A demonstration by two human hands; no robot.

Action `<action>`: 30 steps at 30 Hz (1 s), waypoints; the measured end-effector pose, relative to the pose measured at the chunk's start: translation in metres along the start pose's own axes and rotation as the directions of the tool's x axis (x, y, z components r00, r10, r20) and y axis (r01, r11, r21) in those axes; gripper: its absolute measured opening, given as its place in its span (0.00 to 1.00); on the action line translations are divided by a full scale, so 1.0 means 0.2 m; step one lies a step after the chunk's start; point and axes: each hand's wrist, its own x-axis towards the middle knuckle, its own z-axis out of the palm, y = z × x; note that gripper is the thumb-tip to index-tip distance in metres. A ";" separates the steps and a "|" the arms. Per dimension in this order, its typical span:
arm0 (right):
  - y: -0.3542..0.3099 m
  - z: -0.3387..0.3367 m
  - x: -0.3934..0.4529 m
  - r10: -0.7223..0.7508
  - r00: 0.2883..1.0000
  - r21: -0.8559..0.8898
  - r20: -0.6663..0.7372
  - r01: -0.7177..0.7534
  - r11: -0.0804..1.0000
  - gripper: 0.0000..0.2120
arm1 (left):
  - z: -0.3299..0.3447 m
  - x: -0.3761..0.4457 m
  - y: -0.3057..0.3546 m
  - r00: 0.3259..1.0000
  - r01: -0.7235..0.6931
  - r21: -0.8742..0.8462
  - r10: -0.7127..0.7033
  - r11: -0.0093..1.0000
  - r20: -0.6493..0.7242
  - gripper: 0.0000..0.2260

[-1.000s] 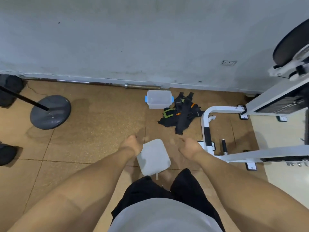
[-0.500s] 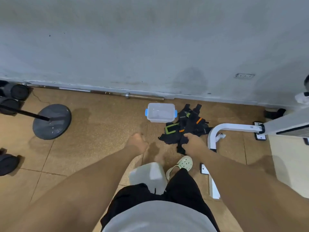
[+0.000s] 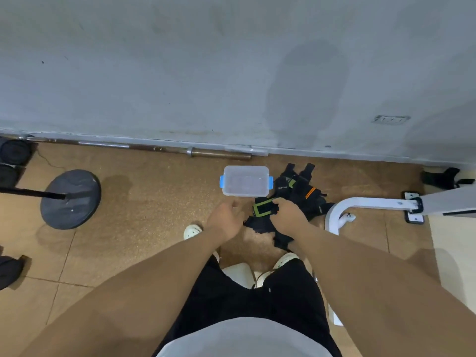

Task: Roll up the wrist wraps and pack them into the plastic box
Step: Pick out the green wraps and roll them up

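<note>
A clear plastic box (image 3: 245,181) with blue side clips stands open on the brown floor near the wall. Right of it lies a pile of black wrist wraps (image 3: 301,191) with green and orange stripes. My right hand (image 3: 287,215) rests on the near end of the pile, fingers closing on a wrap with green trim (image 3: 261,206). My left hand (image 3: 225,219) hovers just left of that, below the box, fingers loosely curled with nothing in them. The box's white lid (image 3: 238,273) lies on the floor between my feet, partly hidden by my legs.
A white bench frame (image 3: 360,204) stands at the right. A barbell (image 3: 159,148) lies along the grey wall. A round black weight plate (image 3: 70,198) with a bar lies at the left, with more dark plates (image 3: 14,152) at the far left edge.
I have moved closer to the box and pile. My right hand went from in front of the pile onto the green-trimmed wrap. My left hand came forward toward the box.
</note>
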 end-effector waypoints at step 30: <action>0.84 1.55 1.72 0.086 0.958 -0.041 -0.275 -0.101 0.994 0.24 | 0.95 1.61 -0.81 0.804 -0.590 0.377 0.478 0.714 0.353 0.25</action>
